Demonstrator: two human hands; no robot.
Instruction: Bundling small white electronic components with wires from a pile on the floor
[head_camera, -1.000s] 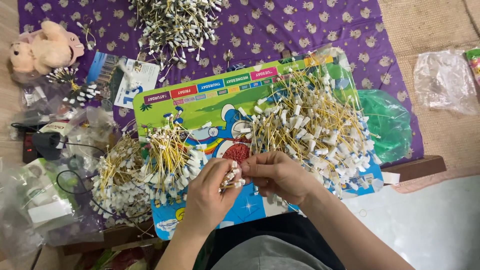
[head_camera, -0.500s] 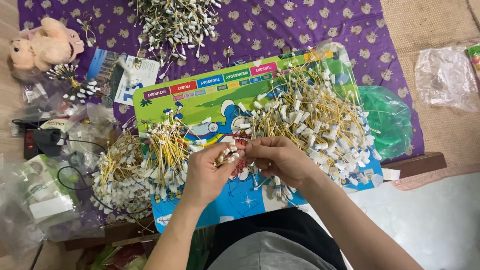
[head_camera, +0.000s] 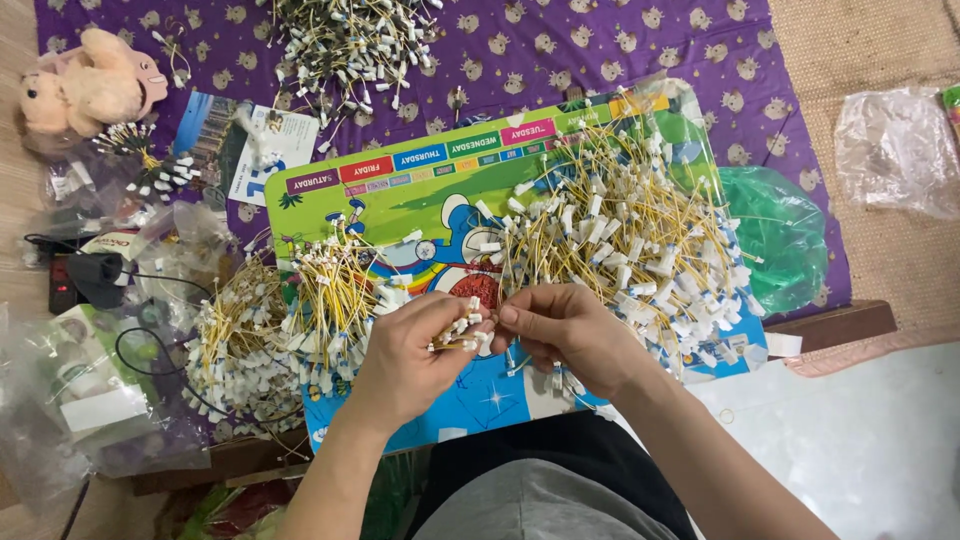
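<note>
Both the left hand (head_camera: 405, 355) and right hand (head_camera: 560, 330) pinch a small wire bundle (head_camera: 462, 330); gathered bunches (head_camera: 300, 320) lie at nine o'clock, and a large loose heap (head_camera: 630, 235) at two o'clock looks unsorted.

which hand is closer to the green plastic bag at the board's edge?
Right. The right hand sits toward the green plastic bag, with the loose wire pile between them; the left hand is farther off, across the board.

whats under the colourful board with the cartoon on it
The colourful board lies on a purple patterned cloth, which shows around its top edge. Anything else beneath stays hidden by the board and its yellow wire piles.
</note>
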